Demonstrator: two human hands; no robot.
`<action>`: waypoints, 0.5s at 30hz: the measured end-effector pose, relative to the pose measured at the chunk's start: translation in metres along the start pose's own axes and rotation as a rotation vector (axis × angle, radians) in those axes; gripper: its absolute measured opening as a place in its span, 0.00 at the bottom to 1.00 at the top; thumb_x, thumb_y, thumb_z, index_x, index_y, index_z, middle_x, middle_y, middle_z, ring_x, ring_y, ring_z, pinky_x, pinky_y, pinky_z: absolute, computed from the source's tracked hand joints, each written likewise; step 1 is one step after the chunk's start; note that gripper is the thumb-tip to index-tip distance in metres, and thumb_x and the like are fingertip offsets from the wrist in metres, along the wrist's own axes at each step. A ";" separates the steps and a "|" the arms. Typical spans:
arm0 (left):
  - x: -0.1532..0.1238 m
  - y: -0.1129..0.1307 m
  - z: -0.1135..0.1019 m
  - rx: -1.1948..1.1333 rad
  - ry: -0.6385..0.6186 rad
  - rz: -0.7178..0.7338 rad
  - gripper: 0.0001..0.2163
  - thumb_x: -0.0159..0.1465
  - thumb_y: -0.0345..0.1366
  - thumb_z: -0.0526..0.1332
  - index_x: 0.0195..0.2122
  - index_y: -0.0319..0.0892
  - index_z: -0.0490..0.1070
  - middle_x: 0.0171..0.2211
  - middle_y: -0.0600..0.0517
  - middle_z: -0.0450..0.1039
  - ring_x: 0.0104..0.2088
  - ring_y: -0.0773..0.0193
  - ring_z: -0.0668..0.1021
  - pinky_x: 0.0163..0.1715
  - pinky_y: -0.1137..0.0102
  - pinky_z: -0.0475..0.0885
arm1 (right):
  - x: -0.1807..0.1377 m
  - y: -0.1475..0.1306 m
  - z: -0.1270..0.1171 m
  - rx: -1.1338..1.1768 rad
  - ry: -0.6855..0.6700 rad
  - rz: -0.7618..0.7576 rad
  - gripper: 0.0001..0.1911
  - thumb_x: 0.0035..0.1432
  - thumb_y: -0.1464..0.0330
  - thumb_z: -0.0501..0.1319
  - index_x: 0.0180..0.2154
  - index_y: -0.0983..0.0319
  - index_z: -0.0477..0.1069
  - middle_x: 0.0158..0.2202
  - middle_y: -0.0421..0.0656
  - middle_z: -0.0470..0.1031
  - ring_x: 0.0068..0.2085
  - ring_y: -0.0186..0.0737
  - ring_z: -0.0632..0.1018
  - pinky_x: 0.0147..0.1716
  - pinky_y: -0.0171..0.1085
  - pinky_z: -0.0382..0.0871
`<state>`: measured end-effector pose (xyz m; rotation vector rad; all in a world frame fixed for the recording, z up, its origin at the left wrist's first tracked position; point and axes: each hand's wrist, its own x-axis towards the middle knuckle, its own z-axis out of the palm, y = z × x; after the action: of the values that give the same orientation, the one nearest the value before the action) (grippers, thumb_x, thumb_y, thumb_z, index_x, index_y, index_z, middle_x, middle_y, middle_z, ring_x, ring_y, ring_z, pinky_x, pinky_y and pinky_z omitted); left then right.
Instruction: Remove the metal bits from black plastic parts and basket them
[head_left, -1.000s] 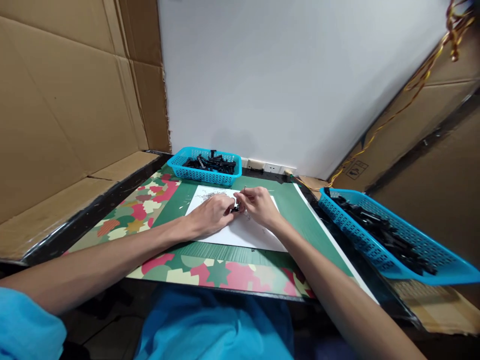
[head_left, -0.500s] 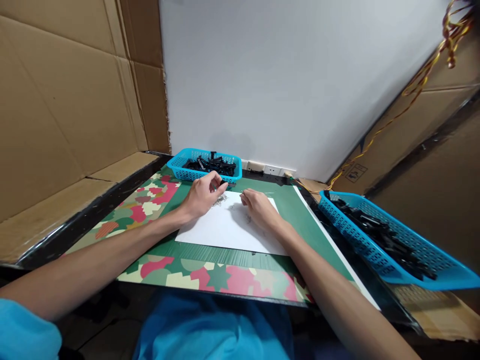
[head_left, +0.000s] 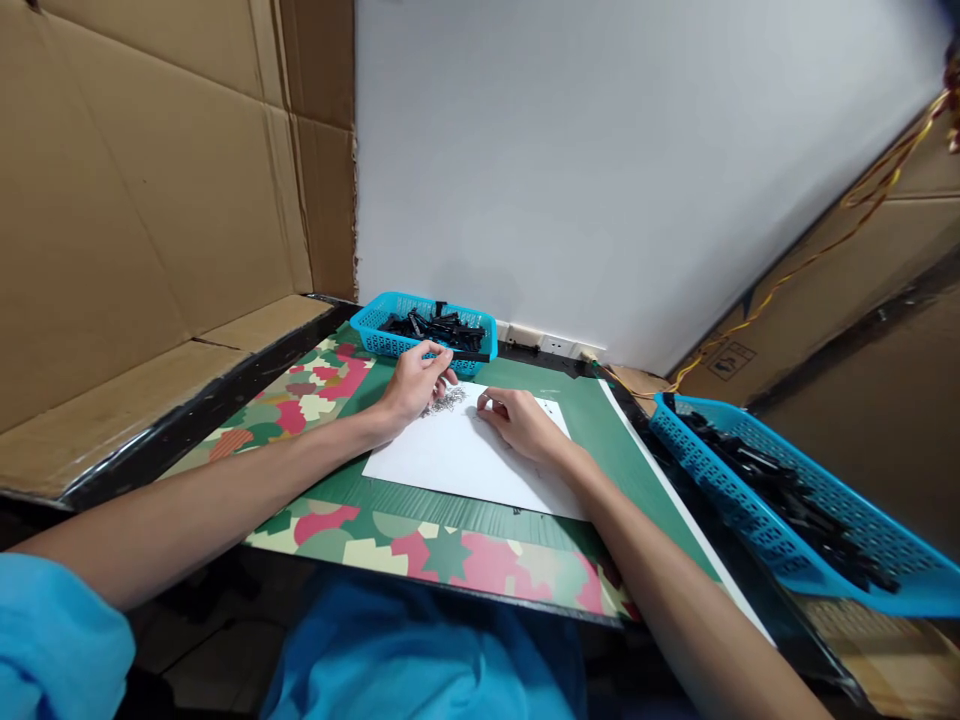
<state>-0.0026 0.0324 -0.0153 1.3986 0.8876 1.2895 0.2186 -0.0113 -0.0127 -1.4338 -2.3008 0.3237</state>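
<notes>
My left hand (head_left: 417,385) is closed on a narrow black plastic piece (head_left: 472,356), which sticks out to the right past the fingertips, in front of the far blue basket. Below that hand, a heap of tiny metallic parts (head_left: 448,399) lies on a white sheet of paper (head_left: 442,462). To the right, my right hand (head_left: 520,420) hovers low over the sheet or rests on it; I cannot tell which. Its thumb and fingers are pinched together, and whatever is between them is too small to make out. More tiny bits lie on the paper around it.
A blue basket (head_left: 365,338) of black pieces stands at the back, and another blue basket (head_left: 825,470) of them at the right. Cardboard (head_left: 150,180) walls the left side. A power strip (head_left: 555,346) lies along the wall, with yellow twisted wire (head_left: 780,285) running above.
The black piece in my left hand is now raised and points right, showing more of its length. My right hand stays pinched over the paper. The whole view has shifted slightly.
</notes>
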 end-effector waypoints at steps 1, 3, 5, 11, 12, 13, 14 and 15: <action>0.000 -0.001 0.000 0.002 -0.005 0.005 0.16 0.69 0.52 0.65 0.41 0.43 0.68 0.28 0.52 0.76 0.20 0.69 0.71 0.16 0.75 0.58 | 0.000 0.001 0.000 0.002 -0.005 0.004 0.08 0.70 0.68 0.61 0.44 0.62 0.78 0.29 0.41 0.76 0.28 0.36 0.71 0.32 0.33 0.58; 0.001 -0.005 0.001 0.011 -0.024 0.019 0.17 0.68 0.53 0.65 0.42 0.44 0.68 0.28 0.52 0.76 0.20 0.70 0.71 0.16 0.75 0.58 | 0.000 0.004 -0.001 -0.009 -0.008 0.010 0.07 0.69 0.69 0.61 0.43 0.62 0.78 0.30 0.42 0.78 0.29 0.37 0.72 0.33 0.33 0.59; 0.001 -0.008 0.000 0.041 -0.049 0.038 0.18 0.68 0.54 0.65 0.43 0.44 0.68 0.29 0.52 0.76 0.20 0.70 0.71 0.16 0.75 0.58 | -0.001 0.007 -0.004 -0.033 -0.009 0.016 0.07 0.68 0.70 0.61 0.42 0.62 0.79 0.31 0.43 0.79 0.30 0.37 0.72 0.33 0.33 0.59; -0.003 -0.010 -0.003 0.328 -0.050 0.156 0.15 0.66 0.47 0.68 0.43 0.43 0.69 0.25 0.54 0.76 0.22 0.67 0.73 0.22 0.72 0.62 | -0.009 0.013 -0.021 0.008 -0.094 -0.033 0.10 0.68 0.71 0.59 0.42 0.61 0.80 0.29 0.40 0.76 0.29 0.36 0.70 0.32 0.34 0.58; -0.004 -0.009 -0.003 0.370 -0.059 0.176 0.14 0.66 0.46 0.68 0.43 0.43 0.69 0.25 0.54 0.76 0.23 0.66 0.74 0.23 0.71 0.63 | -0.011 0.014 -0.024 0.018 -0.094 -0.039 0.11 0.68 0.71 0.59 0.42 0.61 0.81 0.29 0.40 0.76 0.29 0.36 0.70 0.32 0.34 0.58; -0.005 -0.009 -0.002 0.404 -0.074 0.191 0.13 0.67 0.45 0.68 0.43 0.43 0.69 0.25 0.53 0.77 0.24 0.65 0.75 0.23 0.71 0.63 | -0.012 0.014 -0.027 0.024 -0.086 -0.038 0.11 0.67 0.71 0.59 0.42 0.62 0.82 0.30 0.40 0.76 0.29 0.36 0.70 0.32 0.34 0.58; -0.006 -0.009 -0.002 0.434 -0.091 0.205 0.12 0.67 0.45 0.67 0.43 0.43 0.70 0.26 0.53 0.77 0.25 0.64 0.76 0.24 0.70 0.64 | -0.013 0.015 -0.029 0.022 -0.072 -0.036 0.12 0.67 0.70 0.59 0.42 0.62 0.82 0.29 0.41 0.76 0.29 0.35 0.70 0.32 0.34 0.57; -0.007 -0.008 -0.002 0.464 -0.103 0.221 0.12 0.67 0.45 0.67 0.44 0.43 0.71 0.27 0.52 0.78 0.26 0.64 0.77 0.25 0.70 0.66 | -0.014 0.015 -0.031 0.013 -0.054 -0.032 0.12 0.67 0.70 0.59 0.42 0.62 0.82 0.29 0.41 0.76 0.29 0.35 0.69 0.31 0.35 0.57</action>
<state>-0.0046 0.0275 -0.0250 1.9537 1.0255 1.2036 0.2500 -0.0177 0.0058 -1.3963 -2.3575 0.3720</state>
